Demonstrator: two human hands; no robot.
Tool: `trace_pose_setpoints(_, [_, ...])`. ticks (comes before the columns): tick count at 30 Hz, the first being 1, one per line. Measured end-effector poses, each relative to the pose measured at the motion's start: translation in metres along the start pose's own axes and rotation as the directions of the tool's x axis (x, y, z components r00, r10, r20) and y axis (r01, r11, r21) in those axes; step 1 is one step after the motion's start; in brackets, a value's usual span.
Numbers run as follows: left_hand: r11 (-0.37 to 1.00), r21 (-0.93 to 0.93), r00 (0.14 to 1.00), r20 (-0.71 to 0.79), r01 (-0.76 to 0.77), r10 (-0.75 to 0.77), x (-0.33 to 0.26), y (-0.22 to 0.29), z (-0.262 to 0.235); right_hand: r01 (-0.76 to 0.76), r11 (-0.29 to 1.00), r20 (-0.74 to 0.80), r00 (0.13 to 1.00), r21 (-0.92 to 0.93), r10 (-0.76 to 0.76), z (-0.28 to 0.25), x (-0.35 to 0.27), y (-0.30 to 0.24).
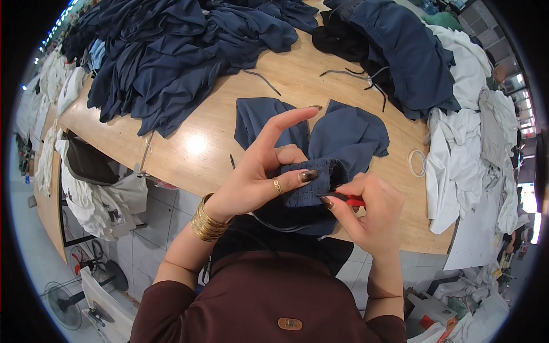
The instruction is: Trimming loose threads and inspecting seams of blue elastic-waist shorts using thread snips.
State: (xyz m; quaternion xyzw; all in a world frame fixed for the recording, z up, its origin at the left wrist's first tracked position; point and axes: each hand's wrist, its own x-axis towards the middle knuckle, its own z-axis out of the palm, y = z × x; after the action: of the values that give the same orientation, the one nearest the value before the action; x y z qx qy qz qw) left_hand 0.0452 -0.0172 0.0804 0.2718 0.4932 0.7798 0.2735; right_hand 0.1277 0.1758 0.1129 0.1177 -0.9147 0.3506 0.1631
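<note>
A pair of navy shorts lies on the table in front of me, its gathered elastic waistband lifted toward my body. My left hand is closed on the waistband, thumb on top, with the index finger stretched out away from it. At the band's right side my right hand grips a small tool with a red and black handle. Its tip is hidden at the cloth, so I cannot tell its exact kind. A grey cord hangs below the waistband at the table's near edge.
A large heap of navy garments covers the far left of the table. More navy cloth with dark-tipped cords is piled at the far right, beside white garments. A tape roll lies on the right. A fan stands lower left.
</note>
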Motion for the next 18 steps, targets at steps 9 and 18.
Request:
trace_pose_setpoints(9, [0.999,0.032,1.0,-0.021,0.016,-0.015,0.0,0.002,0.002,-0.024,1.0,-0.019,1.0,-0.003,0.024,0.0,0.001,-0.001])
trace_pose_setpoints(18, [1.0,-0.016,1.0,-0.011,0.013,-0.013,0.001,0.002,0.001,-0.214,0.909,-0.046,0.968,0.358,0.246,0.007,0.0,0.017])
